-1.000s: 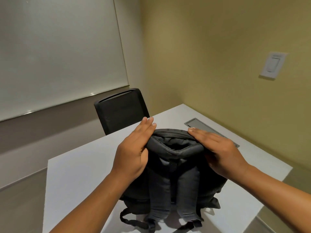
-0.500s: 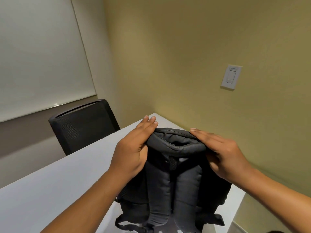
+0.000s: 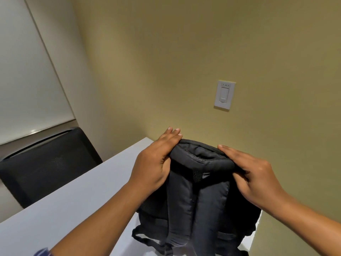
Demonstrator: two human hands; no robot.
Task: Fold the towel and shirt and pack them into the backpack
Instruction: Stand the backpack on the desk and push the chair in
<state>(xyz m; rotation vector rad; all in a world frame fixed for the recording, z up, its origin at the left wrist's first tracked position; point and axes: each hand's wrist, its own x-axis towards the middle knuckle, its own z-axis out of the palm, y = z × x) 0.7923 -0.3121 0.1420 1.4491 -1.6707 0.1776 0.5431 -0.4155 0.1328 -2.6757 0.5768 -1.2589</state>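
Observation:
A black backpack (image 3: 199,200) stands upright on the white table (image 3: 73,206), its padded shoulder straps facing me. My left hand (image 3: 153,163) holds the top left corner, fingers laid over the top and thumb against the padded rim. My right hand (image 3: 254,174) holds the top right corner the same way, thumb tucked under the rim. The top opening sits between my hands and looks closed. No towel or shirt is in view.
A black mesh chair (image 3: 46,163) stands behind the table at the left. A whiteboard (image 3: 24,80) hangs on the left wall and a light switch (image 3: 224,94) on the olive wall ahead. The table's right edge runs just beside the backpack.
The view has swung to the right and the backpack now sits close to the table's right edge. Both hands keep the same hold on its top.

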